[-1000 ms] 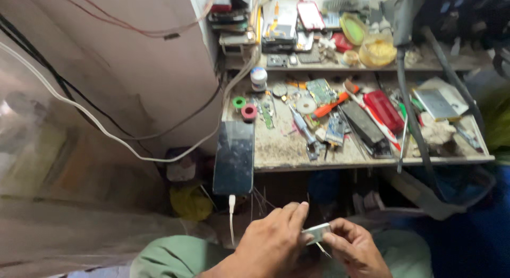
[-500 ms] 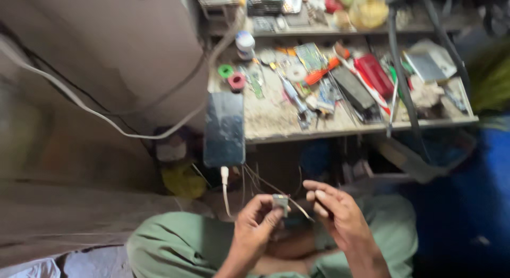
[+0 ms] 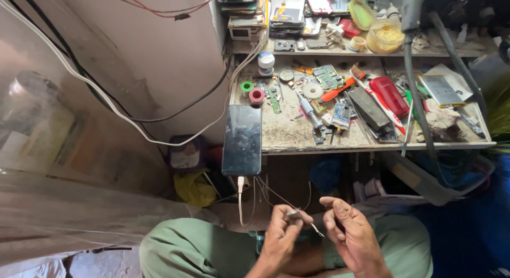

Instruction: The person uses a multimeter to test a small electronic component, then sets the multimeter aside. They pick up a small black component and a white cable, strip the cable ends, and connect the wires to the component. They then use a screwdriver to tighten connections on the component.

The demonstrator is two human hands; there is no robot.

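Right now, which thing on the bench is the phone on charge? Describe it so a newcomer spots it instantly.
Find the cluttered wooden workbench against the pale wall. At its front left corner lies a dark, flat rectangular smartphone, screen up and overhanging the edge. Unlike the stacked phones on the shelf above, it lies alone with a white cable plugged into its lower end.

Dark glossy rectangular phone [image 3: 242, 140], black. Charging cable [image 3: 240, 195], white. Small tape rolls, far left of bench: one green [image 3: 246, 87], one red [image 3: 257, 95]. Oblong plastic case [image 3: 389, 95], red. Round tub [image 3: 385, 36], yellow. Trousers [image 3: 196, 249], green.
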